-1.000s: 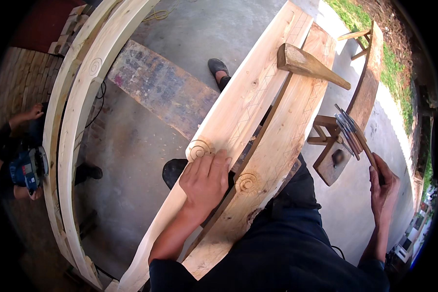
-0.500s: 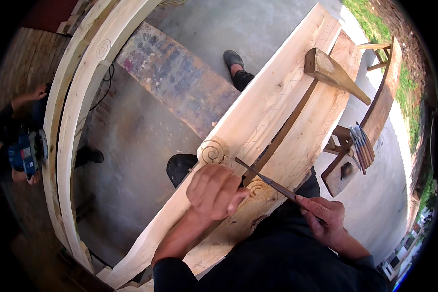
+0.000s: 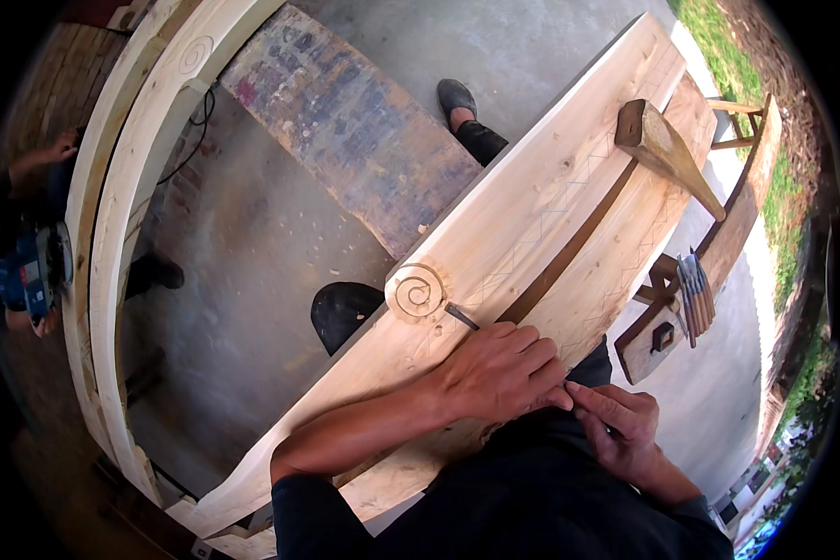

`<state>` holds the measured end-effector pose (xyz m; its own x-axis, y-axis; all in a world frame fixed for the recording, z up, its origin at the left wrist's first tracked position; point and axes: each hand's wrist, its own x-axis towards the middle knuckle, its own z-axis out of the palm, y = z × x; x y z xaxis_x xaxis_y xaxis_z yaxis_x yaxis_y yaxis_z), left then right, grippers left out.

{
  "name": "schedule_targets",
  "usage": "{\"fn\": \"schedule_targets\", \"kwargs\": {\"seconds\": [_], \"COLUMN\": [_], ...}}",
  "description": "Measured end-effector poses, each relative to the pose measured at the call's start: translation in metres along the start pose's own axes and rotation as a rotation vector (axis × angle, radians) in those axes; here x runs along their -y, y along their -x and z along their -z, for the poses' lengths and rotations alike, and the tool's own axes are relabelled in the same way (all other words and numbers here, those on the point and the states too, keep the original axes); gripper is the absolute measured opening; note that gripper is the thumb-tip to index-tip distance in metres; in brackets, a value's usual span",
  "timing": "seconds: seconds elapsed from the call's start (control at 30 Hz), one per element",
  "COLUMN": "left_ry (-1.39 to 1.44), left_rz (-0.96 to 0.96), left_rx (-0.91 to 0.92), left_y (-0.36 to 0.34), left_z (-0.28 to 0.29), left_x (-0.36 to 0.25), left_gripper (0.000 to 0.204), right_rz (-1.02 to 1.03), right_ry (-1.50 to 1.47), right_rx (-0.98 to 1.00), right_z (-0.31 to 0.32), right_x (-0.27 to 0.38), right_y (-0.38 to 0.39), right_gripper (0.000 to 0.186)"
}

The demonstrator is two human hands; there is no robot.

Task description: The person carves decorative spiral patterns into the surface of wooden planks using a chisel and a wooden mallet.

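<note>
1. The left hand (image 3: 504,371) folds over the shaft of a slim chisel (image 3: 462,316), fingers curled closely around it.
2. The right hand (image 3: 618,422) is just beside it, to the right, its thumb and fingers drawn narrow around the chisel's rear end; most of the handle is hidden.
3. The chisel slants across the left timber (image 3: 555,201), its tip at the right edge of a carved spiral (image 3: 418,291). I cannot tell how firmly it presses.
4. The right timber (image 3: 639,238) runs alongside, a narrow gap between the two.
5. A wooden mallet (image 3: 670,154) lies across their far part, handle to the right.
6. More chisels (image 3: 696,301) lie side by side on a low bench (image 3: 746,201) at right.
7. At far left, a co-worker's hand (image 3: 43,324) is at a blue power tool (image 3: 21,275).
</note>
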<state>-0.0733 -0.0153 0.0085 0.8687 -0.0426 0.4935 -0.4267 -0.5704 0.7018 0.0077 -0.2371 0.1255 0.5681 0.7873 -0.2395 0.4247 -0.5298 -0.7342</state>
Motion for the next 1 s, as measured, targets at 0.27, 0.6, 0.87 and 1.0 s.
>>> {"fn": "schedule_targets", "kwargs": {"seconds": [0.27,0.6,0.87,1.0], "left_ry": [-0.004,-0.004,-0.409,-0.25], "left_rz": [0.039,0.083,-0.152,-0.111], "left_rx": [-0.084,-0.161,-0.232,-0.031], "left_y": [0.001,-0.003,0.009,0.008], "left_z": [-0.004,-0.008,-0.003,-0.01], "left_x": [0.001,0.0,-0.011,-0.004], "left_gripper": [0.054,0.054,0.034,0.041], "right_rz": [-0.028,-0.004,0.416,0.357], "right_ry": [0.013,0.04,0.34,0.305], "right_rx": [0.047,0.065,0.046,-0.006], "right_z": [-0.001,0.008,0.033,0.031], "right_x": [0.006,0.014,0.003,-0.01], "right_y": [-0.001,-0.007,-0.018,-0.012], "right_gripper": [0.05,0.049,0.049,0.047]}}
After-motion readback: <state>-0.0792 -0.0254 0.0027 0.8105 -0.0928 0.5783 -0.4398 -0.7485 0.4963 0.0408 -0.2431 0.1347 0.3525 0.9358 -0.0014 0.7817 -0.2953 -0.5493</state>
